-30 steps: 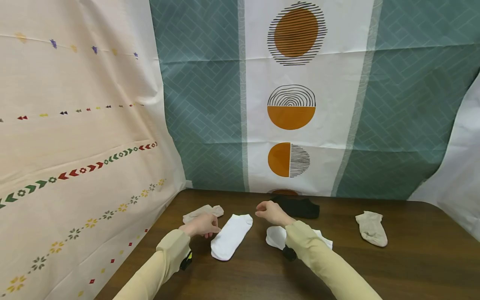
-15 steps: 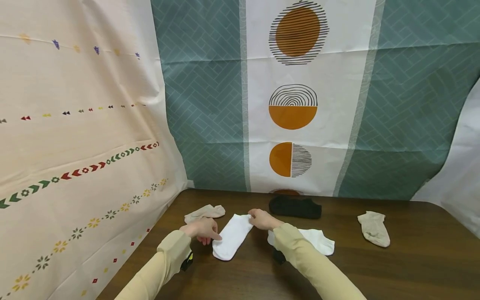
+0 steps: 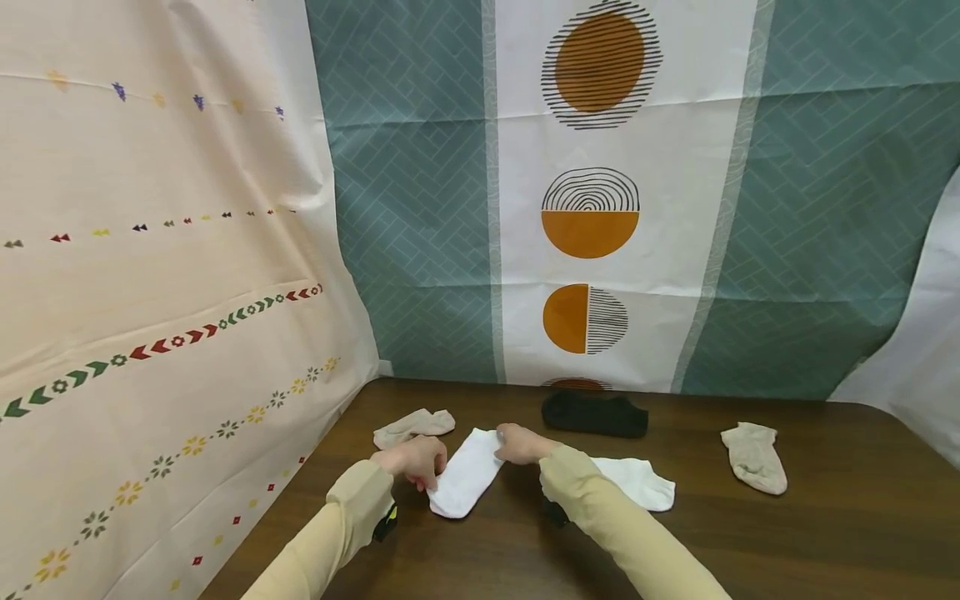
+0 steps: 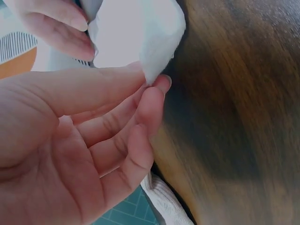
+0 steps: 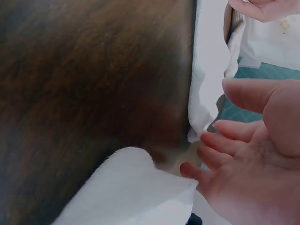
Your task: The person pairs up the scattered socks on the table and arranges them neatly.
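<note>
A white ankle sock (image 3: 467, 477) lies flat on the brown table between the two hands. At its near left edge my left hand (image 3: 415, 459) pinches the fabric; in the left wrist view the thumb and fingertips meet at a corner of the white cloth. My right hand (image 3: 521, 443) is at the far cuff end. In the right wrist view this hand (image 5: 253, 150) has thumb and fingers spread apart, right at the sock's edge. Under the right forearm lies a second white sock (image 3: 639, 483), partly hidden by the sleeve.
A beige sock (image 3: 414, 425) lies just beyond the left hand. Behind the right hand is a black sock (image 3: 596, 415), and another beige sock (image 3: 753, 458) lies far right. Patterned cloths hang behind and to the left of the wooden table (image 3: 840, 517).
My right hand has come left and down to the cuff of the white sock, uncovering the black sock. The left hand's fingers have closed on the sock's near left edge.
</note>
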The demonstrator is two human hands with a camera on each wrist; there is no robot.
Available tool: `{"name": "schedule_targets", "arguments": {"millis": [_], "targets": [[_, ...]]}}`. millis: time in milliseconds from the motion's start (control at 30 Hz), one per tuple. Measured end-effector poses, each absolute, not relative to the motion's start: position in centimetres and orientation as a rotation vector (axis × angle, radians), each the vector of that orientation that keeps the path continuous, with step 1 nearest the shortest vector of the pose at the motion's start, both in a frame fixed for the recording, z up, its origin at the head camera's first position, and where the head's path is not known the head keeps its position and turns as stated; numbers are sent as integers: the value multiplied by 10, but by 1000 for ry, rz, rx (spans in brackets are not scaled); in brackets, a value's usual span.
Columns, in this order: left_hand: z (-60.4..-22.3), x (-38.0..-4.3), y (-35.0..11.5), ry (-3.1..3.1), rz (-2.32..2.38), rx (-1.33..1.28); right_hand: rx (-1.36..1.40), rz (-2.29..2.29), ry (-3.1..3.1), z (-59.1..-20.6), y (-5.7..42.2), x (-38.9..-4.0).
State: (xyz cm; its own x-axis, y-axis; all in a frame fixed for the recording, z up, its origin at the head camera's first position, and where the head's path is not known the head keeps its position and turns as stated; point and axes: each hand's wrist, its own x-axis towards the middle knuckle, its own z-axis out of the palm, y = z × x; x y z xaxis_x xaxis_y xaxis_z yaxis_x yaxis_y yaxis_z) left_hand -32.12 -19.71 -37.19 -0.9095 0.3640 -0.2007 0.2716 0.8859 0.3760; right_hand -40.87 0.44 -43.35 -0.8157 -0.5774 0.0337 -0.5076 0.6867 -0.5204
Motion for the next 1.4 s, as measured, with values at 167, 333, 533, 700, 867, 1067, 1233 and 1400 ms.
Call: {"name": "schedule_targets", "arguments": {"millis": [167,333,533,700,867,1067,1233,1400], "targets": [[-370,-324,-200,2819,498,455,-962,-725,2828,-432,7,-414],[-370,-327,-205,2861,482,425,-849,-708,2876,-404,10,-389],[-371,-325,-206,2894,427,364,-836,-708,2960,-387,15,-367],[-369,-321,-202,2869,299,218,-847,-739,2957,-386,16,-365],[-369,-317,-200,2821,256,170,-837,-776,2945,-389,16,-367],[-374,-314,-201,2778,324,233,-889,-760,2947,-425,14,-408],[-375,-312,-200,2791,353,257,-832,-776,2919,-418,15,-401],[-374,-311,-199,2785,356,265,-802,-760,2918,-399,18,-373]]}}
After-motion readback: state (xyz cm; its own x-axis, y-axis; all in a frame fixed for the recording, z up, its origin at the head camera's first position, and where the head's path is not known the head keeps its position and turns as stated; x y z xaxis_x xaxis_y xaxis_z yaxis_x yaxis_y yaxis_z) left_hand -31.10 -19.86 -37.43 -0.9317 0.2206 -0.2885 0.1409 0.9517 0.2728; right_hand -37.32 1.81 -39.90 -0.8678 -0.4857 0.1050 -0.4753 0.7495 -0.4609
